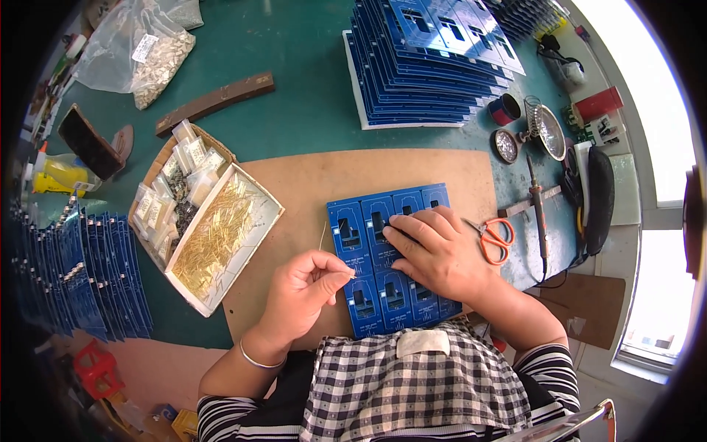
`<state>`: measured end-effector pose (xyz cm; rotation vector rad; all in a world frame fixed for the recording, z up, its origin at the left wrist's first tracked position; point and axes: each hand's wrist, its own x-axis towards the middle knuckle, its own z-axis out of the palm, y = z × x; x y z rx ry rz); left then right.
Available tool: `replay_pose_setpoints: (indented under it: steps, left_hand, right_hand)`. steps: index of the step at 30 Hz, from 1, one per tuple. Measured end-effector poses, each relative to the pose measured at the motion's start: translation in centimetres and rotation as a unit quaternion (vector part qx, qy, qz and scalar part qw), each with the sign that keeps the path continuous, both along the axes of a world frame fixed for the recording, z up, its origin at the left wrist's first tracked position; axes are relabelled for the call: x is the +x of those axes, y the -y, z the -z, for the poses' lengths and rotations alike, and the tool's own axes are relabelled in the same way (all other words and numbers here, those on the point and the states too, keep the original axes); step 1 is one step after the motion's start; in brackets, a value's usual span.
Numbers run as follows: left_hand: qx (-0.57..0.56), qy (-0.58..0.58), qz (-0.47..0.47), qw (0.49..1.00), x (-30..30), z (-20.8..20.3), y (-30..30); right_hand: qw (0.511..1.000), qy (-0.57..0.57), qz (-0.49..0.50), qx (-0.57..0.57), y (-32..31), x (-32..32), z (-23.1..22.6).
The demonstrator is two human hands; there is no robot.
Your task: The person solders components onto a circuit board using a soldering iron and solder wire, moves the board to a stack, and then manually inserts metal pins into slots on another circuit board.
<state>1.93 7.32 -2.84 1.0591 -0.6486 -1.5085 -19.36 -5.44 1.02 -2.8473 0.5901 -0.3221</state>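
Observation:
A blue circuit board panel (384, 280) with several rectangular cut-outs lies in front of me on a brown board. At its left edge, my left hand (311, 289) is closed in a pinch; a tiny pale tip shows at the fingertips, too small to name. A thin gold-coloured strip (322, 236) rises just beyond that hand's knuckles; whether the hand holds it is unclear. My right hand (436, 250) rests palm down over the panel's right part, fingers extended across it and hiding some cut-outs.
Left stands a white box (276, 214) of gold-coloured pins, beside a cardboard tray (234, 156) of small bags. Blue panels (412, 96) are stacked at the back; more boards (88, 272) stand at left. Orange-handled scissors (495, 240) and a soldering iron (540, 214) lie right.

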Motion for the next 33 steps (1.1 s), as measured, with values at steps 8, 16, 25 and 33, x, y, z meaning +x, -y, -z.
replay_pose_setpoints:
  steps: [8,16,25,33]
  left_hand:
    - [-0.001,-0.017,-0.018,1.0,-0.1,0.0,0.1]
    - [0.014,-0.028,-0.028,0.999,-0.3,-0.4,-0.3]
    - [0.012,-0.032,-0.016,0.999,-1.4,-1.5,-0.6]
    - [0.002,-0.036,-0.019,0.999,-1.6,-1.6,-0.1]
  right_hand:
    - [1.0,-0.027,-0.002,-0.003,-0.8,-0.4,-0.4]
    - [1.0,-0.008,0.02,-0.008,-1.5,-0.8,0.4]
    - [0.996,0.037,0.06,0.049,-1.2,-1.0,0.6]
    - [0.998,0.044,0.047,0.001,-1.4,-0.6,0.6]
